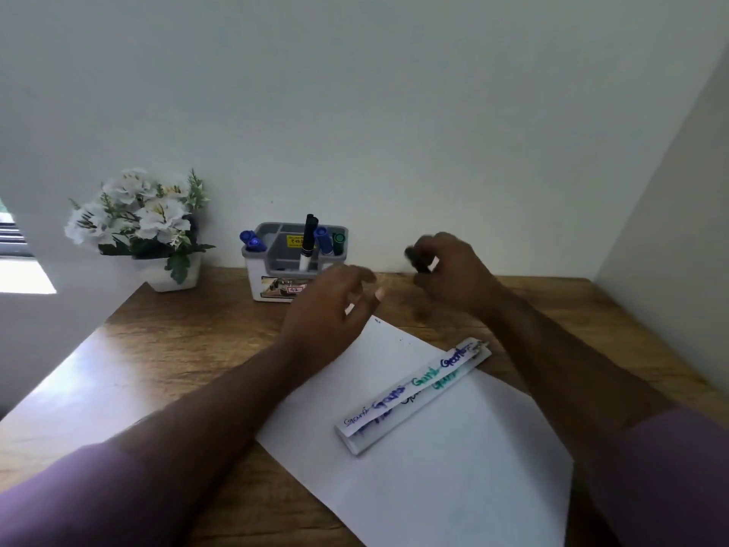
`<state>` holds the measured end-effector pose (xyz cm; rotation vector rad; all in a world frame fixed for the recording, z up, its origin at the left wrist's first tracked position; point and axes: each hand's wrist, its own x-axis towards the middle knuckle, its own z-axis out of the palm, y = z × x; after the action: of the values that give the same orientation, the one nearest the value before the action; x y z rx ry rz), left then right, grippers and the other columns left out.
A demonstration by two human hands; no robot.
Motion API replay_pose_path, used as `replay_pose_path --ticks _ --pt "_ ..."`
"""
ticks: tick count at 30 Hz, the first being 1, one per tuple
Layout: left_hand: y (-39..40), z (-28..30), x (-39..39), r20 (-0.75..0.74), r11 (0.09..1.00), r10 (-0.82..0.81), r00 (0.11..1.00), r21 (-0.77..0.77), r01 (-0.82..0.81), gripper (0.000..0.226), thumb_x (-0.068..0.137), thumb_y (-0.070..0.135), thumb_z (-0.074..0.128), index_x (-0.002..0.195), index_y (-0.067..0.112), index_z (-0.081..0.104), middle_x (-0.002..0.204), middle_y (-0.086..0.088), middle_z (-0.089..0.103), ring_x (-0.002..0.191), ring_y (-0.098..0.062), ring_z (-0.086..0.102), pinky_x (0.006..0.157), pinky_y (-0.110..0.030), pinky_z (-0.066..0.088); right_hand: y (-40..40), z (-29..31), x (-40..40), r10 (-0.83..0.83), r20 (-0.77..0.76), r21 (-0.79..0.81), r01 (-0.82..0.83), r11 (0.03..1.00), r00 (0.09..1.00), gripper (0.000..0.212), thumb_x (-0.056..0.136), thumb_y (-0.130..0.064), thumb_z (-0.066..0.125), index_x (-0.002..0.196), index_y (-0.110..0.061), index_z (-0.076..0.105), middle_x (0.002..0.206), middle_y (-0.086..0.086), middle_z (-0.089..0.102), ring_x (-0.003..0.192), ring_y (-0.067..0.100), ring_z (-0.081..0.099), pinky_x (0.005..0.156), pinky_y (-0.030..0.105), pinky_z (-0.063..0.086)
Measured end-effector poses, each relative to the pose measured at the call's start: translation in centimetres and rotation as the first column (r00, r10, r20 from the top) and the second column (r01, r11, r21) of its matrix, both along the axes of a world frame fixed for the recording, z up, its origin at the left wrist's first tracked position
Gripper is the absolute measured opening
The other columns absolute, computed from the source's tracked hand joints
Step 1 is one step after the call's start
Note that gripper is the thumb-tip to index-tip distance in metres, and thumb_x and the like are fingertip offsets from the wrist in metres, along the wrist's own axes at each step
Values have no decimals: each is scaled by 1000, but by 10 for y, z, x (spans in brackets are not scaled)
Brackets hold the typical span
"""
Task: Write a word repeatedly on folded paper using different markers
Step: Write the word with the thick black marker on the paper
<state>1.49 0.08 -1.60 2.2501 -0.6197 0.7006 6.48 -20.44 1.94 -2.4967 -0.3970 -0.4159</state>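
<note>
Black marker (419,261) in right hand (453,274); folded paper (414,392) beneath.

white paper (434,459), blue and green lettering (414,384), brown wood-grain desk (189,349)

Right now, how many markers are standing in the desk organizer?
5 visible: two blue markers in the left compartment of the organizer, a black marker in the middle, another blue and a green on the right. Others may sit hidden lower inside.

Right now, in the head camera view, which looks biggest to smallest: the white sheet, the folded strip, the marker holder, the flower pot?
1. white sheet
2. folded strip
3. marker holder and flower pot with its blooms look about alike; both sit farther away, so unsure.
</note>
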Motion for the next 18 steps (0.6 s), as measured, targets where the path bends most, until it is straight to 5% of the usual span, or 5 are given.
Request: replay_pose_path --ticks 2,4,11,15,18 --pt "-5 7 -6 -15 998 -38 999 -57 37 42 89 51 48 122 25 51 110 4 57 92 -5 52 75 -26 48 8 7 -32 158 -17 561 -122 819 987 23 77 -14 76 75 -23 56 73 6 63 65 30 69 58 36 56" --pt "-10 15 -14 -24 996 -69 997 -53 68 43 89 53 46 119 23 53 108 5 59 91 -6 53 74 -27 48 14 8 -57 305 19 779 -206 593 952 20 78 -19 77 74 -20 58 61 7 65 50 26 66 48 33 55" --pt "2 14 -59 -205 952 -294 934 29 306 26 93 42 46 85 23 62 70 13 58 63 -5 52 57 -26 44 17 -12 -96 525 -76 805 -259 534 848 19 85 -17 68 71 -6 75 60 17 70 48 27 67 48 29 54" --pt "43 19 -77 -622 885 -465 630 -342 316 46 89 57 39 80 20 66 61 8 50 55 -5 44 51 -17 39 -22 1 -80 406 6 1000 -8 4 914 37 92 -13 51 58 -15 66 55 0 63 41 9 56 40 19 43" --pt "50 15 -74 -582 962 -264 769 -103 252 31 97 37 42 84 27 68 65 25 59 59 5 51 57 -17 36 -35 -10 -83 425 -68 996 35 86 903 32 91 -21 47 75 -13 73 65 3 71 46 12 62 45 18 48"
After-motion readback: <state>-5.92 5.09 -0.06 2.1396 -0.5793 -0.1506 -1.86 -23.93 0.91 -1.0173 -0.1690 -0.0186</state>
